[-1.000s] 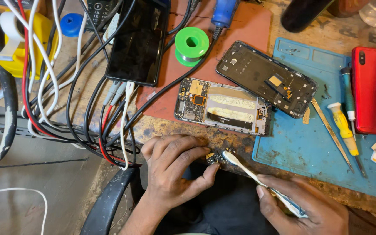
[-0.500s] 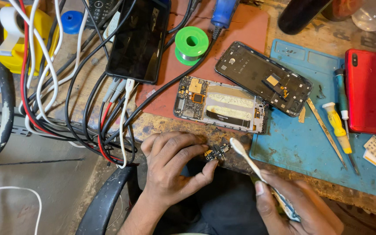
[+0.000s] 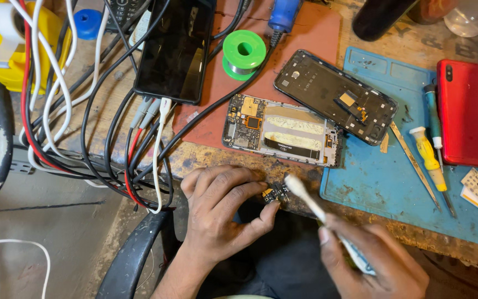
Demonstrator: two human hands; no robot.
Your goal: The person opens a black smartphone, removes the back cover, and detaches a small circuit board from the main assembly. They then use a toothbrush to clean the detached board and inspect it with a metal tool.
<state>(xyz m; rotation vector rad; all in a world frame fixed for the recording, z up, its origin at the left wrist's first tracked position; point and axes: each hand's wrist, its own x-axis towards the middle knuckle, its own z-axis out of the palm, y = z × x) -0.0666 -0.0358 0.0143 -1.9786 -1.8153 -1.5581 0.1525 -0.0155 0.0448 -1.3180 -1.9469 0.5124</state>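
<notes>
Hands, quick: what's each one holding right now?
Left hand: closed, pinching a small circuit board at the bench edge.
Right hand: closed around a white brush, its tip at the board.

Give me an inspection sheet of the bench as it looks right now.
Surface: worn wooden bench with a blue mat and a reddish mat.
Job's things: small circuit board pinched in the left hand; white brush, held by the right hand, tip at the board.
Clutter: opened phone body, black phone frame, dark phone, red phone, green solder spool, yellow-handled screwdriver.
Grippers: both hands closed on their items.
Cables: tangle of black, white and red cables at left.
Surroundings: grey floor, black chair edge.
</notes>
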